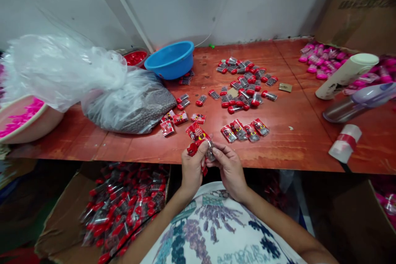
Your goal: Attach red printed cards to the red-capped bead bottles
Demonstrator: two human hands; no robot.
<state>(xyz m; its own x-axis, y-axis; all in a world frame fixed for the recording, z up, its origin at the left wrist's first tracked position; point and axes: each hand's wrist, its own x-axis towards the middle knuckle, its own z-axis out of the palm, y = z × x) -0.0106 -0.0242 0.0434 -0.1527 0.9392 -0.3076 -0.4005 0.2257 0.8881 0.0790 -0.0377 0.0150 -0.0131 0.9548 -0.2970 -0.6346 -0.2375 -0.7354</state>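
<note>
At the table's front edge, my left hand (192,169) is closed on red printed wrappers (198,133), which fan out above its thumb. My right hand (230,170) pinches a small clear container (210,152) with dark contents, its end touching the left fingers. Whether the container is inside a wrapper I cannot tell. Just beyond my hands lie loose red wrapper packs (180,118) to the left. A short row of containers in red wrappers (237,129) lies to the right. Farther back spreads a pile of unwrapped clear containers with red caps (244,86).
A blue basin (170,61) and a plastic bag of dark beads (133,103) stand back left. A pale bowl (37,126) holds pink pieces. On the right are a cream bottle (343,76), a tumbler (349,105) and a white roll (345,143). Below sits a carton (62,214).
</note>
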